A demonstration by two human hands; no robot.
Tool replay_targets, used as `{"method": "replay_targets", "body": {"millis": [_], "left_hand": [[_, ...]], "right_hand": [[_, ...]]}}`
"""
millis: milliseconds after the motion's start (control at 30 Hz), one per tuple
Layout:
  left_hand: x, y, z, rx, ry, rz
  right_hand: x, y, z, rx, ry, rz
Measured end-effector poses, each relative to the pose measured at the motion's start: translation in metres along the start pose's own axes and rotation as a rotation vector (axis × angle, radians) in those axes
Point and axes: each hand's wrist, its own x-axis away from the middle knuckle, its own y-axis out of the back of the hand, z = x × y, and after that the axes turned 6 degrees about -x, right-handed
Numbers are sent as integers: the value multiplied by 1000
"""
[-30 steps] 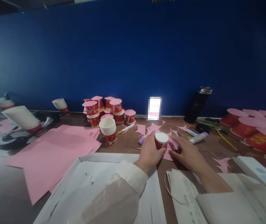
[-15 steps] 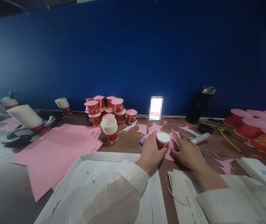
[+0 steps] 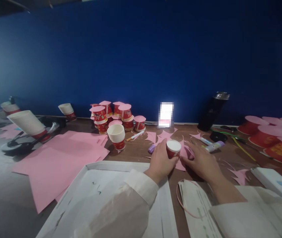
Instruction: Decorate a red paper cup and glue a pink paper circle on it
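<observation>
My left hand [image 3: 160,161] is wrapped round a small red paper cup [image 3: 173,152], which stands with its white round end up. Pink paper scraps [image 3: 180,166] lie beneath and around this cup. To its right, my right hand [image 3: 202,162] is open, thumb and fingers apart. Its thumb points toward the cup, and its fingertips are over a pink scrap [image 3: 187,152]. I cannot tell whether they touch it. Just left of my left hand lies a purple cap [image 3: 152,148]. A glue stick [image 3: 214,146] rests beyond my right hand.
Stacked red cups topped with pink paper discs [image 3: 98,110] stand at the back left, near nested cups [image 3: 116,134]. Pink sheets [image 3: 64,162] and a white tray [image 3: 96,167] lie left. A dark bottle [image 3: 211,112], more pink-topped cups [image 3: 269,130] and a power strip [image 3: 277,185] are right.
My right hand has shifted slightly to the right, its fingers by the pink scrap. My left hand stays around the cup.
</observation>
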Motion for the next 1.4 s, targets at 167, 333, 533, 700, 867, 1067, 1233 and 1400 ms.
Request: {"method": "replay_targets", "body": {"millis": [167,333,533,700,867,1067,1233,1400], "left_hand": [[0,1,0,-10,0,-8],[-1,2,-2,1,7,-4],[0,1,-2,-6,2,-10],[0,1,-1,-16,-4,-9],[-1,1,0,-6,7,-8],[-1,0,1,-18,-13,-9],[-1,1,0,-2,-8,-4],[0,1,-1,-9,-8,-1]], "right_hand": [[-8,-7,-10,24,4,18],[-14,-9,-16,28,-4,86],[-14,-6,-14,15,1,88],[-14,-4,-13,15,-11,88],[-12,-2,-10,30,-19,83],[-11,-1,-10,25,-4,18],[-11,0,-12,-33,-107,19],[-14,-4,-25,-209,-212,-35]]}}
